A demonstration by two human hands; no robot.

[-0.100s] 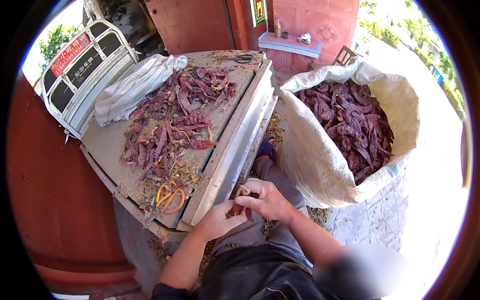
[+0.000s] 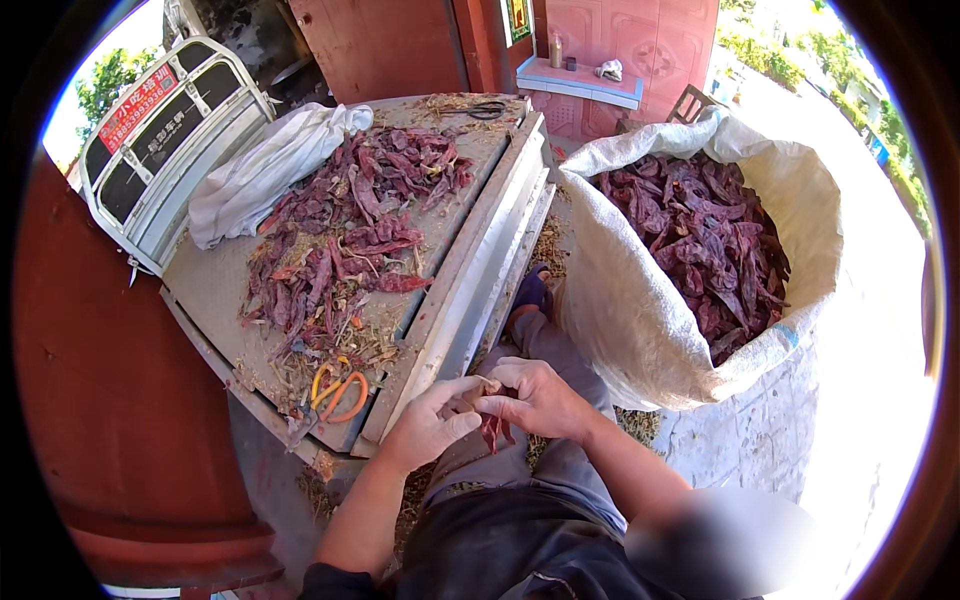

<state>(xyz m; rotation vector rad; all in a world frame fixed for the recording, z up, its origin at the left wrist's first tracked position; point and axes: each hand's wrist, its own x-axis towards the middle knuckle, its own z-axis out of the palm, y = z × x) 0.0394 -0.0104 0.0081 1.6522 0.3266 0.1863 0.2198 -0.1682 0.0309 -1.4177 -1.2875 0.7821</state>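
Note:
Over my lap, beside the metal bed's edge, my left hand [image 2: 440, 425] and my right hand [image 2: 530, 400] are closed together round a dried red pepper [image 2: 495, 435], whose pale stem shows between the fingertips and whose wrinkled body hangs below, partly hidden. Orange-and-yellow handled scissors [image 2: 345, 398] lie just left on the bed's corner among stem scraps. Beyond them a loose pile of dark red dried peppers [image 2: 375, 180] is spread on the metal bed [image 2: 210, 285]. At my right stands a large white woven sack [image 2: 630, 315] filled with similar peppers [image 2: 700, 240].
A white cloth sack [image 2: 250, 180] lies by the bed's white railing [image 2: 160, 150]. Dark scissors [image 2: 485, 110] rest at the far end. Behind are a red door [image 2: 375, 45], a pink tiled wall [image 2: 650, 50] with a small ledge [image 2: 580, 88], and a wooden chair [image 2: 690, 105].
My left hand's fingers have risen toward the stem, and more of the pepper now hangs visible below my hands.

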